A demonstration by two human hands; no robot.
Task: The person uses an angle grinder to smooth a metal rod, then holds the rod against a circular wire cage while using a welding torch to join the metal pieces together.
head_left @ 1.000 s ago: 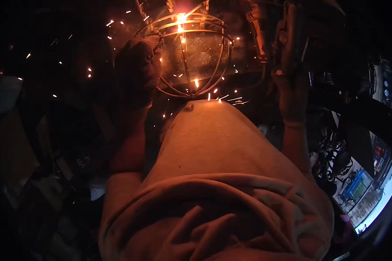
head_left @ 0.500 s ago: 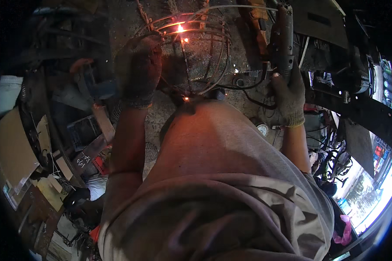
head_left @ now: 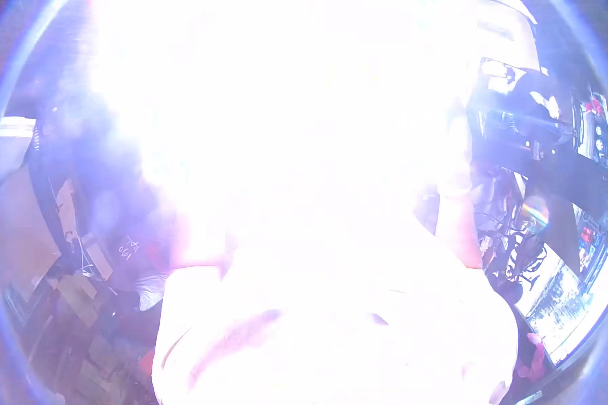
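A blinding white glare (head_left: 304, 115) fills the middle and top of the head view. My left forearm (head_left: 199, 239) reaches up into it, and the left hand itself is lost in the light. On the other side, my right forearm (head_left: 459, 233) also runs up into the glare. Only a faint outline of my gloved right hand (head_left: 458, 162) shows near the wrist, with its fingers washed out. The electrode holder, the wire frame and the work surface seen half a second ago are all hidden. My shirt (head_left: 331, 337) is bleached nearly white below.
At the left stand a pale bucket (head_left: 15, 138) and a large brownish board (head_left: 23, 229), with scrap pieces below. Dark tangled metal parts (head_left: 513, 253) lie at the right. A pink plastic bag (head_left: 535, 358) hangs at the lower right, beside a bright opening (head_left: 581, 304).
A small orange glow at the wire frame has become a huge white flare that covers both hands and the work. My forearms stay in about the same place.
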